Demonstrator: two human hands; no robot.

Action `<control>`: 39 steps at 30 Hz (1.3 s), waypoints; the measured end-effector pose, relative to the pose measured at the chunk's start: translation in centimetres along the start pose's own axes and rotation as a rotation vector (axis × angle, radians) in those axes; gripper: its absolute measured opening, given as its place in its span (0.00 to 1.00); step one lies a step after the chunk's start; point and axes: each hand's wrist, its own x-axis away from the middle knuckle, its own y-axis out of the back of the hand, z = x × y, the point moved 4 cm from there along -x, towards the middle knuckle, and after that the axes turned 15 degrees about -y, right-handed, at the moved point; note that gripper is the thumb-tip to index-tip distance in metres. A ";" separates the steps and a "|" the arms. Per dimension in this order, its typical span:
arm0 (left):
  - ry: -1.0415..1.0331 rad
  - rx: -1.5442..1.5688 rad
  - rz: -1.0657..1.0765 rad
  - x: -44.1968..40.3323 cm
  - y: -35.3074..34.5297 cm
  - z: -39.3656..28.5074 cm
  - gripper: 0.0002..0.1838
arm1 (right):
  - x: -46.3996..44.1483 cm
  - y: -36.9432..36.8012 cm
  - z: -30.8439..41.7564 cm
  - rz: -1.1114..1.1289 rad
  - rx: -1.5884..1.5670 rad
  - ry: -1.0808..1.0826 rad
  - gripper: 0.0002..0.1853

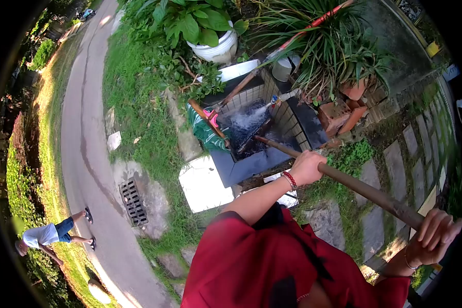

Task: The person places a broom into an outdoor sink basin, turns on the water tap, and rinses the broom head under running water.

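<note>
A long wooden pole (364, 187) runs from the lower right into a tiled outdoor basin (272, 169) with a dark rim. My left hand (310, 168), with red beads at its wrist, is closed around the pole's middle. Near its upper end, my right hand (436, 237) is wrapped around the same pole. The pole's lower end meets a dark bar-like head (254, 136) in the water, whose kind I cannot make out. Water gushes from a tap (275, 99) into the basin. Green-and-white cloth (208, 131) and a pink item (211, 118) hang at the basin's left side.
A white flowerpot (218, 49), a metal can (286, 68) and several bricks (336, 115) stand around the basin. White slabs (206, 182) lie beside it. A drain grate (133, 203) sits near the path (84, 118), where a person (46, 234) walks.
</note>
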 end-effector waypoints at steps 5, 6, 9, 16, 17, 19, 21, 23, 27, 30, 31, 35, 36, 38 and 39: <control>0.051 -0.203 -0.034 2.1 0.4 9.4 0.06 | 0.1 -5.1 -10.5 0.106 0.003 -0.182 0.09; 0.041 -0.205 -0.035 1.7 0.3 9.2 0.06 | -0.1 -4.4 -10.0 0.085 0.021 -0.228 0.09; -0.020 -0.136 -0.079 1.0 -0.2 5.7 0.05 | -0.6 -2.9 -5.1 0.117 0.035 -0.201 0.10; 0.069 -0.080 0.034 1.5 -1.0 7.3 0.03 | -1.5 -3.7 -8.3 0.065 0.027 -0.139 0.09; 0.069 -0.068 0.054 1.3 -1.3 7.6 0.02 | -1.8 -3.4 -7.9 0.031 0.070 -0.162 0.09; 0.048 0.003 0.016 0.0 -0.5 4.0 0.02 | -2.7 -1.5 -4.1 0.115 0.090 -0.159 0.08; -0.017 0.017 -0.043 -0.9 0.4 0.6 0.02 | -3.4 0.1 -0.7 -0.208 0.111 -0.056 0.08; -0.024 0.017 -0.053 -1.9 1.5 -0.8 0.03 | -3.6 0.3 -0.5 -0.359 0.117 -0.012 0.09; 0.105 -0.143 -0.149 1.0 0.1 9.4 0.03 | -4.2 -3.1 -9.1 0.133 0.130 -0.164 0.09; 0.160 -0.232 -0.026 1.9 -1.7 15.6 0.04 | -3.7 -1.4 -10.4 0.159 0.367 -0.208 0.09; 0.169 -0.234 0.044 1.5 -2.7 16.3 0.03 | -3.4 0.2 -10.0 0.096 0.587 -0.221 0.10; 0.329 -0.104 0.416 -0.3 -9.0 16.8 0.08 | -0.2 3.1 -9.0 0.442 1.976 -0.259 0.23; 0.352 -0.125 0.499 -0.3 -10.7 15.8 0.11 | 2.3 4.0 -9.4 0.541 2.046 -0.389 0.28; 0.268 -0.147 0.736 0.9 -15.1 15.7 0.12 | 9.5 8.1 -11.4 0.647 2.145 -0.477 0.26; 0.238 -0.144 0.876 1.5 -16.2 15.1 0.12 | 15.0 12.3 -12.3 0.678 2.154 -0.552 0.19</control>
